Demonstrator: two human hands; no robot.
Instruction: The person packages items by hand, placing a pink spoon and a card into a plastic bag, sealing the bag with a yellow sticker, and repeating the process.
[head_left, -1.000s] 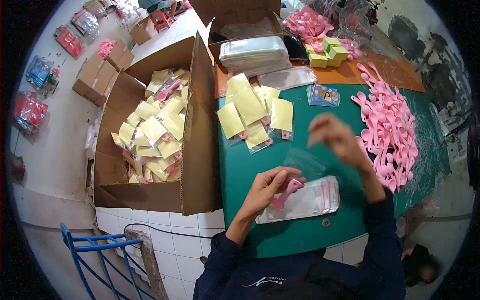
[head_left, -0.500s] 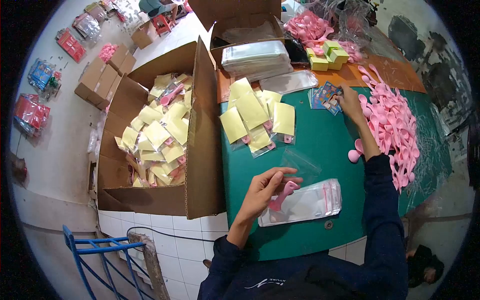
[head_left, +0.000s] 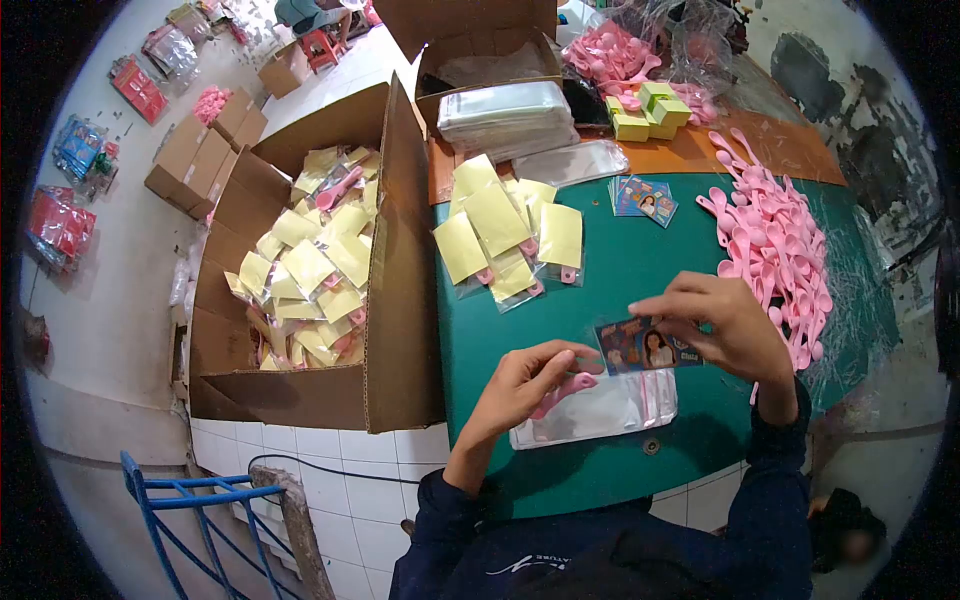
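Pinching a card in our right hand, we hold a spoon in our half-curled left hand, over bags on the counter. Loose cards lie beyond, a spoon pile fills the right, and packs and a tall box crowd the left.

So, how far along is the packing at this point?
Looks done: the yellow-faced packets in the carton and more on the table. In hand: a pink spoon in the left hand, a picture card in the right hand. Apparently left: the loose spoon pile, the card stack and the clear bags; count unclear.
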